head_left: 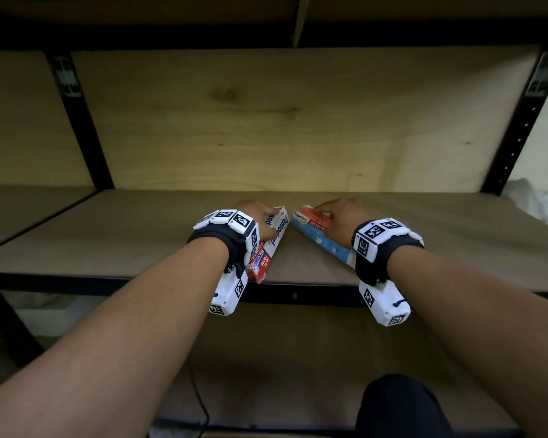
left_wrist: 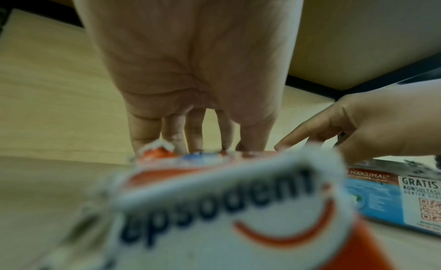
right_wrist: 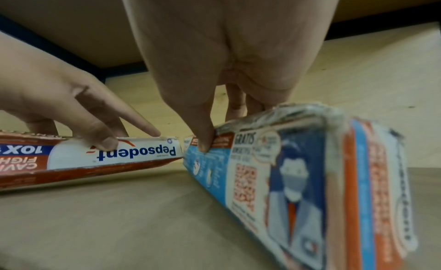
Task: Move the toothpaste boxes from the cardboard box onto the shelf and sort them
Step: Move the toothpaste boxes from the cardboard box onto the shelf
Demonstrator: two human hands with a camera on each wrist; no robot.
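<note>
Red-white Pepsodent box (head_left: 274, 238) in left hand (head_left: 255, 213), frayed blue-orange box (head_left: 317, 230) in right hand (head_left: 345, 216)

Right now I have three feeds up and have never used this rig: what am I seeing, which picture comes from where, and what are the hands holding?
No machine here: a person works bare-handed, with a marker-covered camera band on each wrist. The wide picture comes from a head camera looking down at both forearms; the two close-ups look along each hand from its wrist. The left hand holds a red and white toothpaste box, and the right hand holds a blue and red toothpaste box. Both boxes sit on the wooden shelf, angled so their far ends nearly meet. The cardboard box is not in view.
</note>
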